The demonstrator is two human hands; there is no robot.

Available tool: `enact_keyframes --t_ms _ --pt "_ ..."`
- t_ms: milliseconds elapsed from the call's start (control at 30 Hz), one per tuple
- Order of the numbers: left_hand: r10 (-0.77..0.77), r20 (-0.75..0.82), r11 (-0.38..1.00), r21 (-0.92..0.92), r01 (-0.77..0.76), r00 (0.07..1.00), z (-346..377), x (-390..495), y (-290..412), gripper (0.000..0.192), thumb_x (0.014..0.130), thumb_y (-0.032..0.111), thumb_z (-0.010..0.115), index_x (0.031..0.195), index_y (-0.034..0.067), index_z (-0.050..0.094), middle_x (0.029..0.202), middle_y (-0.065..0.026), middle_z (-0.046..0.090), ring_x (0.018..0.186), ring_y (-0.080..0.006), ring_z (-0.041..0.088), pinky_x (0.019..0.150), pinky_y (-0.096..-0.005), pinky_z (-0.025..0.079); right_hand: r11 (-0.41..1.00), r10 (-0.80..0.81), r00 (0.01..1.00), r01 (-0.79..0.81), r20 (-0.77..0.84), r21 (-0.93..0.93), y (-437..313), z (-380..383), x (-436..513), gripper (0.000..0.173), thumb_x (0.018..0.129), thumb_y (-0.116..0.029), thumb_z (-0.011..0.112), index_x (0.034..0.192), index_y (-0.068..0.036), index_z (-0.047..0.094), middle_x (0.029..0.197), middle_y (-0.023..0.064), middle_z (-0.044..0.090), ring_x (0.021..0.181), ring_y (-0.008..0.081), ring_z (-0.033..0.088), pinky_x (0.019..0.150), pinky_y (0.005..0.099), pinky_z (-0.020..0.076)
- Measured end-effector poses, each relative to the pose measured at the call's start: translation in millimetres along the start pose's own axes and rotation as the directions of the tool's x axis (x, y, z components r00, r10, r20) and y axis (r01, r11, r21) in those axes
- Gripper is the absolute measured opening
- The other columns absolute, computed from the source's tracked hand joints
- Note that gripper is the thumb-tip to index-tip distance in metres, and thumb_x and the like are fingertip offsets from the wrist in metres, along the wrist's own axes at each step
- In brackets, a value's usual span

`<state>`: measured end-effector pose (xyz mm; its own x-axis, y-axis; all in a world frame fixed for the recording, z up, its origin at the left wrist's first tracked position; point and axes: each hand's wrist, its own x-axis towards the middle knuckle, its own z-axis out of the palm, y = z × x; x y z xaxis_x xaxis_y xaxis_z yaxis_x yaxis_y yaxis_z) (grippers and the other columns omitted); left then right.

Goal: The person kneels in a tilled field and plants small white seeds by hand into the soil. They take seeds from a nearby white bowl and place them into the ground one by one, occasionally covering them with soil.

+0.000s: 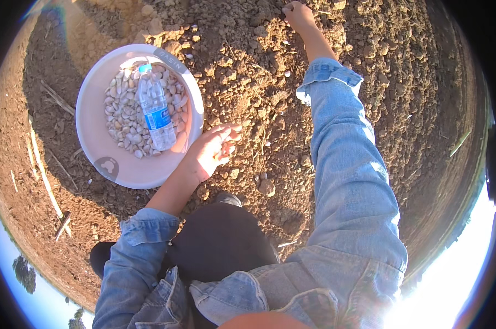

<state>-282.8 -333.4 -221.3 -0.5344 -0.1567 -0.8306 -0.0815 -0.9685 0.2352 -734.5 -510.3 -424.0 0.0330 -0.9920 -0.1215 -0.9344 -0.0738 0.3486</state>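
Observation:
A white plastic basin point(87, 123) stands on the soil to the left, holding many garlic cloves point(126, 131) with a clear plastic water bottle point(152, 109) lying on them. My left hand point(212, 151) is beside the basin's right edge, palm partly up and fingers curled around what look like a few cloves. Far forward, at the top of the view, my right hand point(299, 15) reaches down to the soil with its fingers together; whether it holds anything cannot be told. Several pale cloves point(287, 74) sit on the soil between and below the hands.
Cloddy brown soil point(239, 94) surrounds the basin. Dry stalks point(44, 168) lie at the left, and a short stalk point(460, 143) at the right. My dark-clothed knee point(225, 238) is below my left hand, with part of a shoe point(229, 199) just above it.

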Motion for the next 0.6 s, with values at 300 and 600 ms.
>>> enact_keyframes --t_ms 300,600 --pt "-0.019 0.018 0.999 -0.045 0.019 1.0 -1 5 -1 0.03 0.099 0.025 0.05 0.123 0.008 0.058 0.096 0.0038 0.055 0.072 -0.0056 0.044 0.056 -0.0187 0.035 0.413 0.466 0.883 -0.281 0.064 0.866 -28 -61 -25 0.019 0.086 -0.021 0.064 0.095 -0.005 0.066 0.089 0.0196 0.067 0.085 0.0354 0.064 0.075 0.0434 0.0494" --pt "0.018 0.055 0.999 -0.028 -0.016 0.998 8 4 4 0.032 0.098 0.024 0.051 0.125 0.008 0.058 0.096 0.0031 0.055 0.074 -0.0062 0.046 0.054 -0.0183 0.035 0.346 0.566 0.795 -0.469 0.218 0.813 -35 -70 -3 0.026 0.088 -0.021 0.058 0.106 -0.008 0.07 0.1 0.0134 0.07 0.089 0.0251 0.065 0.08 0.038 0.0498"
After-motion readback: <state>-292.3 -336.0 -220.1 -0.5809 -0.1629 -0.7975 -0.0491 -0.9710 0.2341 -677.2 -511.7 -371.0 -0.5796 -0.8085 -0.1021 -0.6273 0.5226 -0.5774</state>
